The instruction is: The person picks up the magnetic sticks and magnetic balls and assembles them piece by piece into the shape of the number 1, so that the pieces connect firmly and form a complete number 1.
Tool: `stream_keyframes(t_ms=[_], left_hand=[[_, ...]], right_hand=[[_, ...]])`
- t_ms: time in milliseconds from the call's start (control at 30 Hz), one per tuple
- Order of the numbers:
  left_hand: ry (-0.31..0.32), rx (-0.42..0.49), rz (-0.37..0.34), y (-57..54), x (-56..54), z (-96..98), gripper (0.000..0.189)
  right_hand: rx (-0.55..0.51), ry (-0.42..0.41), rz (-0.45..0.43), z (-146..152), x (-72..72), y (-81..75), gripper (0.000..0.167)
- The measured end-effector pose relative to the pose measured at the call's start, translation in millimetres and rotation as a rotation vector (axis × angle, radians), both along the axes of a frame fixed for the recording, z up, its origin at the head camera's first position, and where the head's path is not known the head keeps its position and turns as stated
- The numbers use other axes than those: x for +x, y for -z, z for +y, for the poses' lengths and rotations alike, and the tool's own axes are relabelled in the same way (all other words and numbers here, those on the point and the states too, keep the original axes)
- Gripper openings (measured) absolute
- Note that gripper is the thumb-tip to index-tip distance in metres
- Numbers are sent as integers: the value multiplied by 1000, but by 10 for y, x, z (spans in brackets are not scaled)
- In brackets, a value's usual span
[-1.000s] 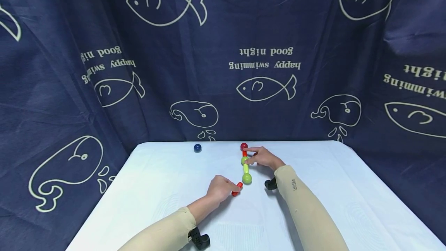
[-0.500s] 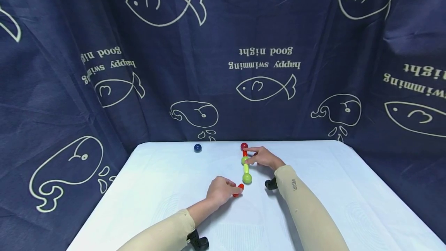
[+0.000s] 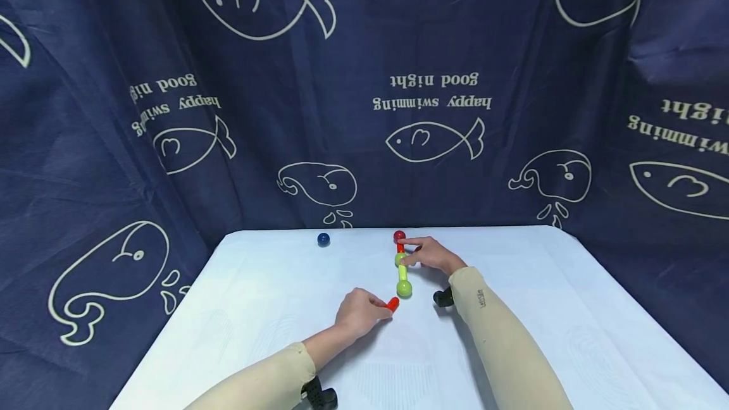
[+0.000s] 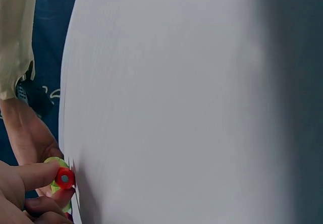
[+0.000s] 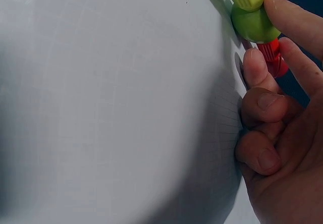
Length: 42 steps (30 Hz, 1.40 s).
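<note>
My left hand (image 3: 357, 314) pinches a short red magnetic rod (image 3: 393, 304) between thumb and finger. In the left wrist view, a grey disc shows in that rod's end (image 4: 64, 178). Just beyond it lies a straight chain of magnetic pieces: a lime ball (image 3: 404, 288), a lime rod (image 3: 403, 273), a second lime ball (image 3: 400, 259), a red rod (image 3: 400, 247) and a red ball (image 3: 399, 235). The held rod is apart from the nearest lime ball. My right hand (image 3: 431, 254) grips the chain around its middle ball and red rod; its other fingers are curled in the right wrist view.
A dark blue ball (image 3: 323, 240) sits alone near the far edge of the white-covered table (image 3: 273, 290), left of the chain. A navy curtain (image 3: 364, 81) with fish and whale drawings hangs behind the table.
The red rod has shifted slightly in my left fingers, and its near end is now hidden by them. My right hand and the chain keep their places; the head view has tilted slightly.
</note>
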State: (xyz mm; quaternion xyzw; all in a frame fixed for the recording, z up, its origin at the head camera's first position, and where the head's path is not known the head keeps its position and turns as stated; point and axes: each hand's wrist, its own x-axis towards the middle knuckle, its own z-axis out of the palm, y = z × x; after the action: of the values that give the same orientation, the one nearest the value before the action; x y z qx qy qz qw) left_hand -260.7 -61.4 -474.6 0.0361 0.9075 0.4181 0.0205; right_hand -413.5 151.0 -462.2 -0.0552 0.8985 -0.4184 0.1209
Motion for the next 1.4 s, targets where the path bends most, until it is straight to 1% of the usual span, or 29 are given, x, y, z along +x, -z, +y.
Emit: stream_keyframes(t_ms=[300,500,567,700,800,900,1033,1133,1300,1400], left_hand=[[-26,-38,-5,-33,24,77,22],[-39,-91,-16,-38,-8,117,26],[-47,-93,-20,-35,-22,125,27],[-53,-66,-8,-27,-36,147,27],[-41,-42,13,-27,-34,170,26],[-36,-33,27,-29,-24,189,23],[-46,-37,34,-16,-23,213,22],[-51,-35,27,-11,-34,231,23],[-49,-1,-18,-14,-54,260,25],[-43,21,-34,-7,-62,273,25]], right_hand=[[-4,-2,-2,-8,18,-16,71],[2,-1,-2,-18,21,-16,71],[2,-5,-2,-19,19,-10,71],[3,-1,3,-14,16,-1,70],[2,1,14,-9,18,-5,70],[-1,-5,17,-8,16,-6,70],[-5,-14,22,-2,14,-1,70],[-5,-14,31,2,10,3,69],[-8,-11,30,-4,14,6,70],[-13,-10,30,-10,26,8,70]])
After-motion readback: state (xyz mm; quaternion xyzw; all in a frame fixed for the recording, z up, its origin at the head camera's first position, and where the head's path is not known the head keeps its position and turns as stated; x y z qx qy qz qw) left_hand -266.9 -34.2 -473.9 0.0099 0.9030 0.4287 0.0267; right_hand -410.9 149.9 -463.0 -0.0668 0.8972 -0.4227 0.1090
